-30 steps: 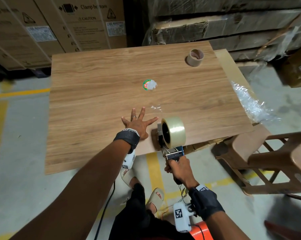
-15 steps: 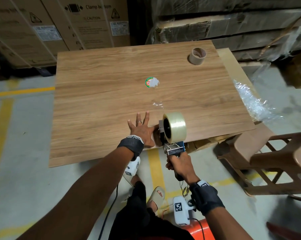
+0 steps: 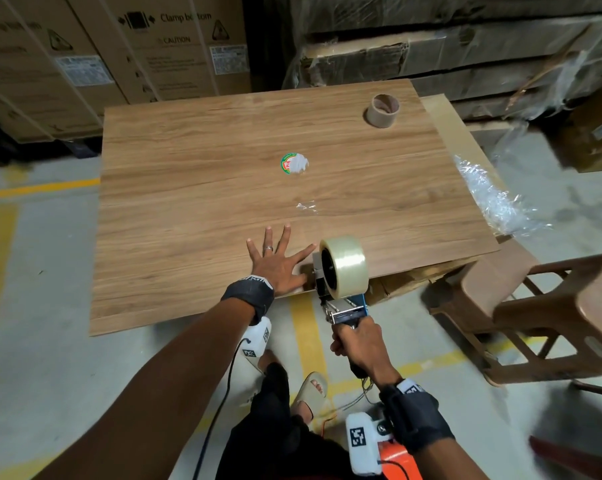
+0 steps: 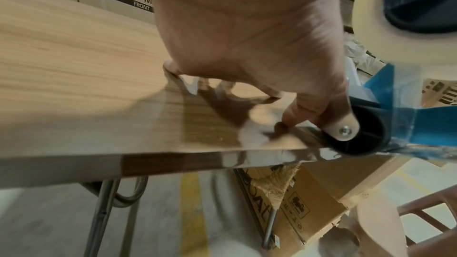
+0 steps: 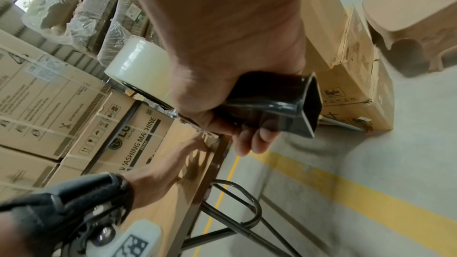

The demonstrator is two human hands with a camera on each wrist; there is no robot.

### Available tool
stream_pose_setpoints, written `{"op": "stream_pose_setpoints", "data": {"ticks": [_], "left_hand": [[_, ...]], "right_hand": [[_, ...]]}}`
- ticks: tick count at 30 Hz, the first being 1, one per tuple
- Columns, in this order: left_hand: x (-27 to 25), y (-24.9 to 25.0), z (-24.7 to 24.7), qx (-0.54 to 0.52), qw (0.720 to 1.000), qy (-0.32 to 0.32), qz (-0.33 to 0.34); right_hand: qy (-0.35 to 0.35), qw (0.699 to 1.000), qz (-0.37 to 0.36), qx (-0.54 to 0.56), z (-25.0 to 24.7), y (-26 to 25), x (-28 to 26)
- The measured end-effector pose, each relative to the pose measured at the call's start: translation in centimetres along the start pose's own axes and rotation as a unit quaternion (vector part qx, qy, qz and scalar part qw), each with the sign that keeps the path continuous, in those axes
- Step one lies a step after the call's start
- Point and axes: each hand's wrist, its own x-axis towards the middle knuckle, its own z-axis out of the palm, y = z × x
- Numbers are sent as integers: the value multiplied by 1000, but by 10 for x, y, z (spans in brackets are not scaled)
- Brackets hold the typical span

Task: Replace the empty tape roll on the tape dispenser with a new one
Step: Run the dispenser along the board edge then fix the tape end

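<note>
A full clear tape roll [image 3: 344, 266] sits on the blue tape dispenser [image 3: 348, 306] at the near edge of the wooden table [image 3: 188, 188]. My right hand [image 3: 358, 344] grips the dispenser's black handle [image 5: 279, 101] just off the table edge. The dispenser's black roller [image 4: 358, 132] rests on the table edge. My left hand [image 3: 275, 258] lies flat on the tabletop with fingers spread, its thumb [image 4: 304, 110] next to the roller. An empty brown cardboard core [image 3: 382, 110] stands at the far right corner.
A round green and red sticker [image 3: 294, 164] and a scrap of clear film [image 3: 306, 206] lie mid-table. Crumpled plastic wrap [image 3: 493, 199] hangs off the right edge. A brown plastic stool [image 3: 535, 306] stands at right. Cardboard boxes [image 3: 84, 57] line the back.
The dispenser has slid toward me along the table to its near edge. My left hand stays flat beside it. The view has shifted slightly.
</note>
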Motion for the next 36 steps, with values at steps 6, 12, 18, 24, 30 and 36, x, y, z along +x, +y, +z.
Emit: {"op": "stream_pose_setpoints", "data": {"ticks": [6, 12, 18, 24, 30, 36], "left_hand": [[-6, 0, 5, -12, 1000, -3, 0], [-23, 8, 11, -7, 1000, -7, 13], [-28, 13, 14, -19, 1000, 17, -6], [-26, 12, 15, -34, 999, 9, -11], [-26, 12, 11, -15, 1000, -17, -8], [-25, 15, 7, -6, 999, -34, -18]], "right_hand": [[0, 1000, 11, 1, -3, 7, -12], [14, 1000, 8, -8, 0, 7, -16], [10, 999, 40, -6, 4, 28, -33], [10, 999, 48, 4, 8, 19, -22], [31, 998, 56, -18, 18, 24, -19], [50, 997, 46, -41, 29, 38, -9]]}}
